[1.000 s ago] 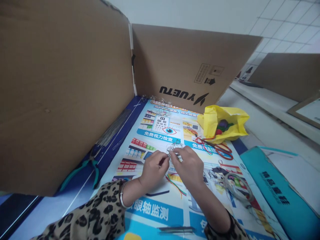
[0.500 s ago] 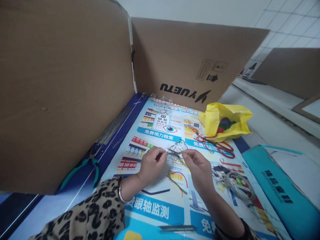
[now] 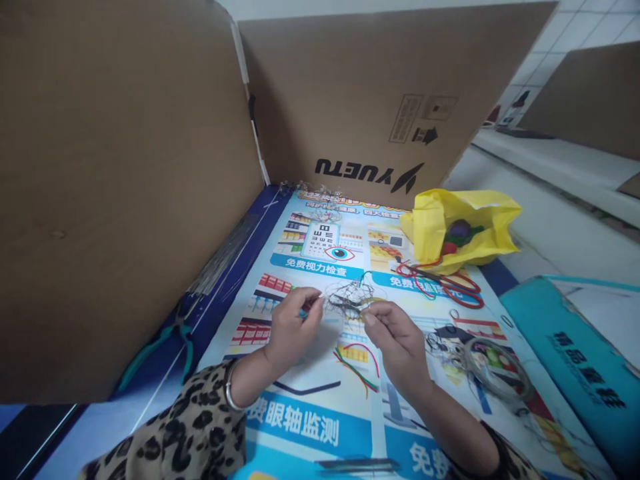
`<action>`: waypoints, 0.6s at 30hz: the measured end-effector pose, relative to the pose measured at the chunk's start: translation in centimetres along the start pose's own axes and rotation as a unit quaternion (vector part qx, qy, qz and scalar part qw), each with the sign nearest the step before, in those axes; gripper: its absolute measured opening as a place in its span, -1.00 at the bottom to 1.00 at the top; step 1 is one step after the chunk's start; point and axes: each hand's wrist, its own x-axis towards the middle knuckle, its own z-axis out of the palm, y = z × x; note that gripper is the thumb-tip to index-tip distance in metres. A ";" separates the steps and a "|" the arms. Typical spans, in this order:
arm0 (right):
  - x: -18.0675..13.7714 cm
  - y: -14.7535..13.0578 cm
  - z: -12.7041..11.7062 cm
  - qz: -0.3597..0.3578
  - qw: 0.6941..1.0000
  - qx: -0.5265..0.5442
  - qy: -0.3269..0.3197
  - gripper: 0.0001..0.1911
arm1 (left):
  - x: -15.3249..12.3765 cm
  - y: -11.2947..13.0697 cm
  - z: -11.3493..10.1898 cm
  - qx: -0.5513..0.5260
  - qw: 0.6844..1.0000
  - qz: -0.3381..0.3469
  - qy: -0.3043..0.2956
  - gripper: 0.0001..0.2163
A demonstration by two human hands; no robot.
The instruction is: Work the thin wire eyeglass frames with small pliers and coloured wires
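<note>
A tangled piece of thin wire work (image 3: 350,297), with dark and silvery strands and a bit of green thread, is between my two hands above the printed sheet. My right hand (image 3: 403,343) pinches its right edge between thumb and forefinger. My left hand (image 3: 294,328) is just left of it, thumb and forefinger pressed together; whatever is in that pinch is too fine to make out. Below the wire work lie short red, green and yellow threads (image 3: 356,369) on the printed sheet (image 3: 305,363).
Cardboard panels (image 3: 340,87) wall the left and back. Left are teal-handled pliers (image 3: 163,347) and straight wires (image 3: 220,260). At right are red-handled scissors (image 3: 457,288), a yellow bag (image 3: 480,233) of yarn, a wire coil (image 3: 495,370) and a teal box (image 3: 575,360). Dark thin rods (image 3: 357,465) lie in front.
My left hand has drawn slightly left, away from the wire work. My right hand keeps its pinch on it. The camera view has shifted a little.
</note>
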 end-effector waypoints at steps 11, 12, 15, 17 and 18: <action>-0.3 1.0 -0.1 0.025 0.997 0.068 0.013 -0.89 | -1.5 0.9 0.5 -0.030 0.993 0.098 -0.054 -0.83; -0.4 1.0 -0.2 0.025 0.997 0.068 0.009 -0.89 | -1.6 1.0 0.6 -0.034 0.993 0.101 -0.058 -0.79; -0.4 1.0 -0.3 0.019 0.998 0.067 -0.005 -0.91 | -1.8 1.0 1.0 -0.034 0.991 0.108 -0.075 -0.68; -0.4 0.9 -0.4 0.014 0.998 0.062 -0.016 -0.91 | -1.8 0.9 1.1 -0.026 0.989 0.104 -0.098 -0.63; -0.4 0.9 -0.4 0.012 0.998 0.058 -0.021 -0.91 | -1.7 0.9 1.2 -0.024 0.988 0.100 -0.111 -0.61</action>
